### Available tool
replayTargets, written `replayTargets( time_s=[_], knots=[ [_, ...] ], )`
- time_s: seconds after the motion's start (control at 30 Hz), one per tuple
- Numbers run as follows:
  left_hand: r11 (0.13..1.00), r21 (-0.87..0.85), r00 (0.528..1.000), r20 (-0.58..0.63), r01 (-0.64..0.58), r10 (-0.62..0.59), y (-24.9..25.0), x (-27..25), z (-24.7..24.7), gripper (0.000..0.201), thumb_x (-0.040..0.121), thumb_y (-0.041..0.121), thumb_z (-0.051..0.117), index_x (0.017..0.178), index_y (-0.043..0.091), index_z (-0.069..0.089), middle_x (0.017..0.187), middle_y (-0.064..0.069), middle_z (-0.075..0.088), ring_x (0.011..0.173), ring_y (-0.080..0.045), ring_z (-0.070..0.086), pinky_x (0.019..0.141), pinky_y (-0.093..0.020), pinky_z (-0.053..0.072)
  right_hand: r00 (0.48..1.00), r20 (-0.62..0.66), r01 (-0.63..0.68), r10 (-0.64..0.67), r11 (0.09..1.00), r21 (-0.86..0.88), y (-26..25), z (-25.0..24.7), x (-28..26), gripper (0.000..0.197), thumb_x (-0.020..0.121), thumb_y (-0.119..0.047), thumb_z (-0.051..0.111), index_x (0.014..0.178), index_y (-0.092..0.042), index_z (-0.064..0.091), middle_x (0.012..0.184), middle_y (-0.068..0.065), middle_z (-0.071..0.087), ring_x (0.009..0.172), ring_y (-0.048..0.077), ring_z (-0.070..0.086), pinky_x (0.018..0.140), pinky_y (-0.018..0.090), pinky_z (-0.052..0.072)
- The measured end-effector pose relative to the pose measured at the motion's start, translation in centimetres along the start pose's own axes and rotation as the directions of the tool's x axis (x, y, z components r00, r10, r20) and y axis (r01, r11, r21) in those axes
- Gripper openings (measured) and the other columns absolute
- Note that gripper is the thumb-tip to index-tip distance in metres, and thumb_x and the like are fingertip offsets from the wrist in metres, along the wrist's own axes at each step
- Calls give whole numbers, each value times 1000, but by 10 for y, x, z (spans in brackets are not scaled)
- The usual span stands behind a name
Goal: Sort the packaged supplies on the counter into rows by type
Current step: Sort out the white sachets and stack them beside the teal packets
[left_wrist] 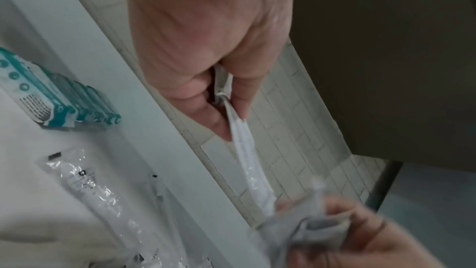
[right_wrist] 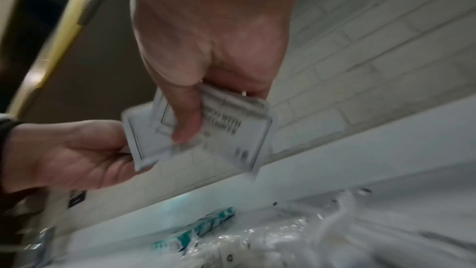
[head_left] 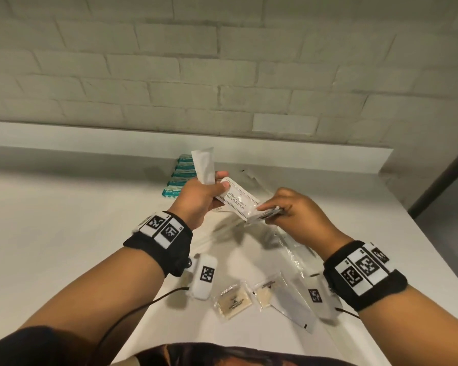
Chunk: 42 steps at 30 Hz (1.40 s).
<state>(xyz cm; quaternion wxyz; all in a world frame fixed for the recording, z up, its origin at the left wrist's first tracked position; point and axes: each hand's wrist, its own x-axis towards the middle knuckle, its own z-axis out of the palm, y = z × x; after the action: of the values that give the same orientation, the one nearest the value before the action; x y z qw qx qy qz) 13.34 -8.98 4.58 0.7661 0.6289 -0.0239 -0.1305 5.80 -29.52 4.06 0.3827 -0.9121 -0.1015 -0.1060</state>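
Above the white counter (head_left: 64,220), my left hand (head_left: 218,186) grips a small stack of white packets: a plain upright one (head_left: 202,165) and a printed shampoo sachet (head_left: 236,200). My right hand (head_left: 269,213) pinches the near end of the same sachet stack, together with more sachets of its own. In the left wrist view the sachets (left_wrist: 244,150) run edge-on from my left fingers to the blurred right hand (left_wrist: 360,242). The right wrist view shows my right thumb (right_wrist: 185,121) pressed on the printed sachets (right_wrist: 226,129), whose other end the left hand (right_wrist: 64,154) holds.
A row of teal packets (head_left: 179,177) lies by the back wall. Clear plastic-wrapped items (head_left: 278,241) are spread under my hands. Two beige soap packets (head_left: 233,302) and a flat white packet (head_left: 294,305) lie near the front edge. The counter ends at the right.
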Motion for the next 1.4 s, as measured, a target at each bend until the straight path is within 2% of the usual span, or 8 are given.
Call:
replayTargets(
  time_s=[0.2,0.33,0.53,0.73,0.87,1.0,1.2,1.4],
  knots=[
    [995,83,995,-82,-56,63,-3,5,-7,18,90,-2,59,90,15,62,86,-5,63,81,-23,65,78,-37,55,950,92,-313,300,879,360,1,-28,-4,15,76,-2,76,79,-16,70,67,-4,71,57,3,65,51,15,48],
    [991,-114,989,-135,-73,58,-3,6,1,22,93,-3,52,81,14,45,87,-8,59,88,-24,64,78,-36,57,938,-6,-276,348,754,596,-2,-24,9,14,82,-13,72,95,-12,66,85,8,75,74,28,67,65,38,50],
    [890,-452,998,35,65,-56,-7,1,22,24,95,2,50,118,-3,53,114,-18,64,96,-24,67,82,-33,58,922,103,-294,373,503,813,-27,10,27,18,95,-13,56,111,-11,63,106,15,70,93,31,67,76,42,54],
    [977,-183,978,195,107,-71,-13,-12,23,29,93,-5,52,70,13,55,80,-9,67,70,-21,69,64,-28,59,870,-88,-191,486,497,847,-32,16,42,36,87,-5,66,118,-10,49,108,8,70,90,25,69,63,35,55],
    [991,105,981,165,80,-97,-15,-19,23,20,95,33,55,85,15,52,73,-3,56,58,-16,59,50,-25,50,869,-87,-191,488,492,849,-27,15,41,37,87,-4,65,120,-10,50,98,4,68,83,20,67,64,33,54],
    [961,249,986,83,117,-142,-19,-13,15,66,85,75,26,90,15,54,62,5,40,52,-13,43,47,-25,31,853,-90,-190,514,467,864,-17,8,36,22,92,-7,59,112,-11,52,86,5,64,70,20,61,52,25,43],
    [976,212,990,121,48,-75,-28,-12,16,37,89,14,66,118,7,45,92,-3,56,71,-12,55,60,-25,51,845,-39,-208,533,395,895,2,9,25,17,91,-4,61,104,-14,54,89,4,67,79,21,65,77,42,49],
    [982,184,993,102,38,-58,-35,-9,14,39,84,3,70,114,6,45,99,-7,61,70,-11,60,57,-19,53,842,-22,-227,538,392,891,8,12,18,23,91,-3,60,112,-10,53,94,6,66,87,23,64,84,44,52]
  ],
)
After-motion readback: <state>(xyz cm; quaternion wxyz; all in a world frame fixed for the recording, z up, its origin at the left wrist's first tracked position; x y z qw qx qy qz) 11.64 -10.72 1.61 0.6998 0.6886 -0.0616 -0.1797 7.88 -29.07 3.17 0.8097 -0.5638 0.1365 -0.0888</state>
